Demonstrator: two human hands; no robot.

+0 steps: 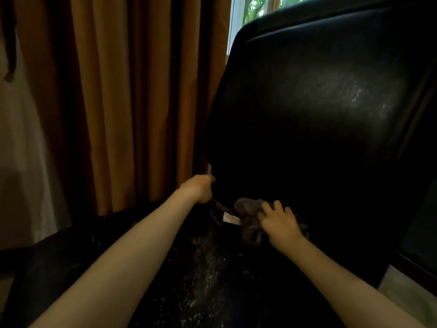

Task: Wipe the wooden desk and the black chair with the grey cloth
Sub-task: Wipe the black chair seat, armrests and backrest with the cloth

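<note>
The grey cloth (pixel 250 221) sits bunched in the black chair (pixel 319 102)'s crease where seat meets back, with the right hand (pixel 280 223) pressing it, fingers spread. The left hand (pixel 198 188) curls round the chair's back edge. The cloth looks soft and floppy, so I'd palm it wadded up.

On the black chair (pixel 354 185), the backrest (pixel 319 102) rises like a wall on the far right, closing the far side of the seat (pixel 201 280). The brown curtain (pixel 123 102) hangs just beside its left edge, where the left hand (pixel 198 189) grips. The right hand (pixel 280 224) and grey cloth (pixel 248 209) fill the crease; the near seat between the forearms lies open.
</note>
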